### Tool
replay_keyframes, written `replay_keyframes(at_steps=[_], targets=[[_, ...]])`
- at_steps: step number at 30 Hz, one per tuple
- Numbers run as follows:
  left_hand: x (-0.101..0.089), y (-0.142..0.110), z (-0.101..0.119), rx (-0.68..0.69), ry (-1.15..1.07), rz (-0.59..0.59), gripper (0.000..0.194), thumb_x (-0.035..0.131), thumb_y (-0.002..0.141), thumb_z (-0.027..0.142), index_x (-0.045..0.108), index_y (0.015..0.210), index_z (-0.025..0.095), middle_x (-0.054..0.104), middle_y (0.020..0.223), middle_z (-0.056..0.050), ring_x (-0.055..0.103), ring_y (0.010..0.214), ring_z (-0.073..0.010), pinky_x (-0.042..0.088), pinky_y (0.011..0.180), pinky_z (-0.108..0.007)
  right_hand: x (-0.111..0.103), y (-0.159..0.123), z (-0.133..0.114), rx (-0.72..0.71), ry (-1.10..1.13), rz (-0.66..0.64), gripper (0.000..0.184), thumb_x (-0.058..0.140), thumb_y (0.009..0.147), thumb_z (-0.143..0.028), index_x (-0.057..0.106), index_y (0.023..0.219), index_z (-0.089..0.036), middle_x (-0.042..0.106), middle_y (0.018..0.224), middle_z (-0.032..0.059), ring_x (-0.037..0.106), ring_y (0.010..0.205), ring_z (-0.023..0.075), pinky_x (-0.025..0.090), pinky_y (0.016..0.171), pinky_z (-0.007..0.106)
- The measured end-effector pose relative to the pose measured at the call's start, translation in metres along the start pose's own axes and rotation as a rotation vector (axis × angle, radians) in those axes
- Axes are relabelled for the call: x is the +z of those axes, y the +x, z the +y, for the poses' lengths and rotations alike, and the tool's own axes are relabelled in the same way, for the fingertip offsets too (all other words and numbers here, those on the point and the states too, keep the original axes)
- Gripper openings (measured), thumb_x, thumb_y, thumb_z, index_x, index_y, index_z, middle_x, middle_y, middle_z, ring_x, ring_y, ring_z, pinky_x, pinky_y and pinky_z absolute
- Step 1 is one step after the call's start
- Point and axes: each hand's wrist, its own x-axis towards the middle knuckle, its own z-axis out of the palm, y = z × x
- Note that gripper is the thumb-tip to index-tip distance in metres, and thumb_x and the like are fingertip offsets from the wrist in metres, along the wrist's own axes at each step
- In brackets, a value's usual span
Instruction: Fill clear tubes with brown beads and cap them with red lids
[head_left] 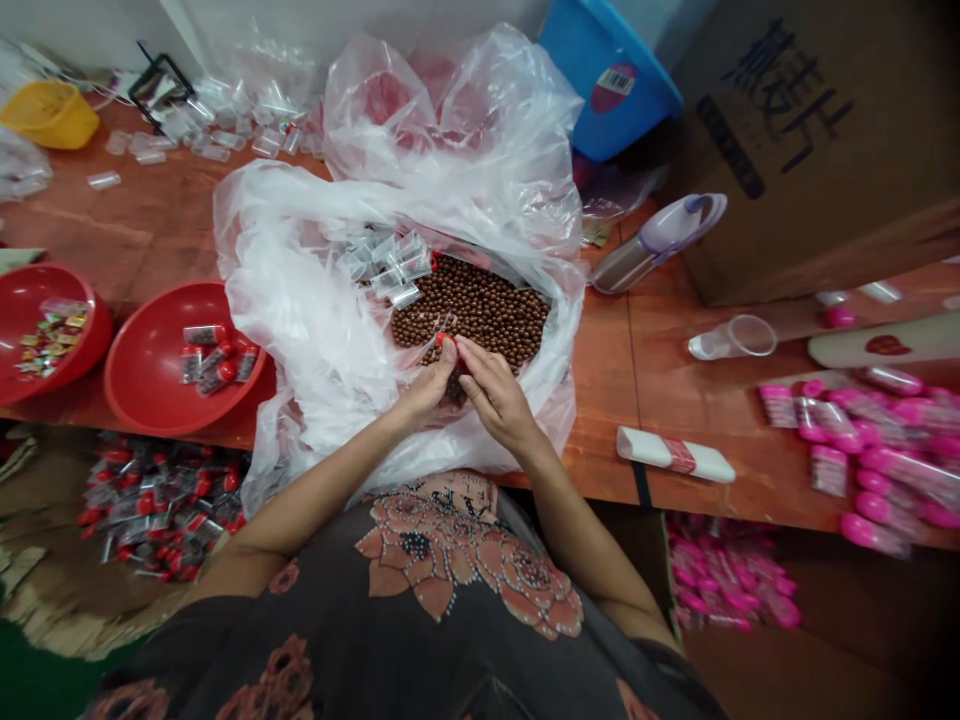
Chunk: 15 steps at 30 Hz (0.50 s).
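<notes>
My left hand (429,385) and my right hand (491,395) meet over a pile of small brown balls (480,305) lying in an open clear plastic bag (300,290). Both hands pinch a small clear tube with a red cap (441,337) between the fingertips. Several empty clear tubes (386,265) lie at the far edge of the brown balls.
Two red bowls sit at left, one (150,385) holding filled red-capped tubes (214,358), the other (30,300) wrapped sweets. A box of red-capped tubes (157,505) is below the table. Pink-capped tubes (870,450), a clear cup (735,338), a cardboard box (817,130) and a blue bin (607,80) are at right.
</notes>
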Motion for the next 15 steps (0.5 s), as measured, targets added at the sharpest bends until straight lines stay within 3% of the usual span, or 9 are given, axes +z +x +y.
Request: replay_keyframes(at_steps=[3, 8, 15], targets=[[-0.002, -0.001, 0.003, 0.021, 0.005, -0.044, 0.068, 0.041, 0.081, 0.081, 0.060, 0.071, 0.016, 0.057, 0.053, -0.004, 0.048, 0.041, -0.0087, 0.036, 0.038, -0.020, 0.002, -0.006, 0.001, 0.052, 0.132, 0.026, 0.049, 0.041, 0.100, -0.029, 0.040, 0.148, -0.038, 0.046, 0.153, -0.0033, 0.044, 0.141, 0.0187, 0.035, 0.120, 0.048], [-0.003, -0.002, 0.003, 0.044, -0.003, -0.064, 0.059, 0.045, 0.087, 0.072, 0.065, 0.077, 0.017, 0.059, 0.056, -0.006, 0.051, 0.044, -0.0098, 0.034, 0.037, -0.020, -0.005, -0.011, 0.002, 0.196, 0.340, 0.101, 0.060, 0.053, 0.095, -0.029, 0.033, 0.151, -0.038, 0.052, 0.148, -0.0019, 0.049, 0.137, 0.0196, 0.044, 0.116, 0.046], [-0.004, -0.004, 0.002, 0.040, 0.047, -0.037, 0.066, 0.042, 0.082, 0.078, 0.063, 0.067, 0.017, 0.056, 0.054, -0.005, 0.048, 0.043, -0.0081, 0.033, 0.038, -0.020, -0.014, -0.011, -0.003, 0.125, 0.211, 0.059, 0.046, 0.068, 0.087, -0.032, 0.059, 0.132, -0.041, 0.066, 0.131, -0.0018, 0.062, 0.121, 0.0208, 0.051, 0.108, 0.046]])
